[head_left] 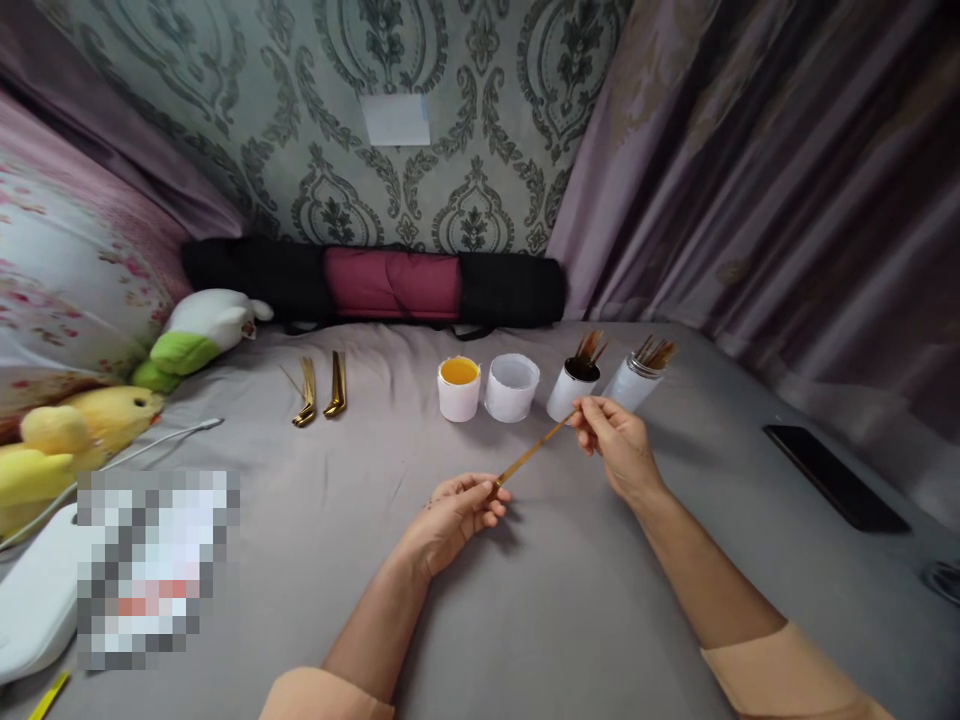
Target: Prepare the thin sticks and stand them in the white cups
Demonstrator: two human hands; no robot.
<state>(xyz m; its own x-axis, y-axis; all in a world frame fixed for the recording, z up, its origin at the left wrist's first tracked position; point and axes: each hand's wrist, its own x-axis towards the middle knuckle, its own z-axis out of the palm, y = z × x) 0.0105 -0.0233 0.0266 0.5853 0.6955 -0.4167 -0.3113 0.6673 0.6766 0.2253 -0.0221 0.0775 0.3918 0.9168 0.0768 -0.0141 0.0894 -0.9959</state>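
Observation:
A thin golden-brown strip (534,453) is stretched at a slant between my two hands. My left hand (459,515) pinches its lower end between thumb and fingers. The upper end is in the closed fingertips of my right hand (611,440), just in front of the white container with a dark inside (568,400). That container holds several thin brown sticks, as does the tilted white one (634,388) to its right. Left of them stand a white cup with a yellow inside (458,400) and a wider white cup (511,400). Two bundles of gold strips, one (305,395) beside the other (337,385), lie farther left.
A black phone (836,478) lies on the grey sheet (600,620) at the right. A black and maroon roll bag (390,285) lies along the wall. Plush toys (202,330), a cable (161,445), a white device (37,590) and a blurred-out item (161,570) occupy the left.

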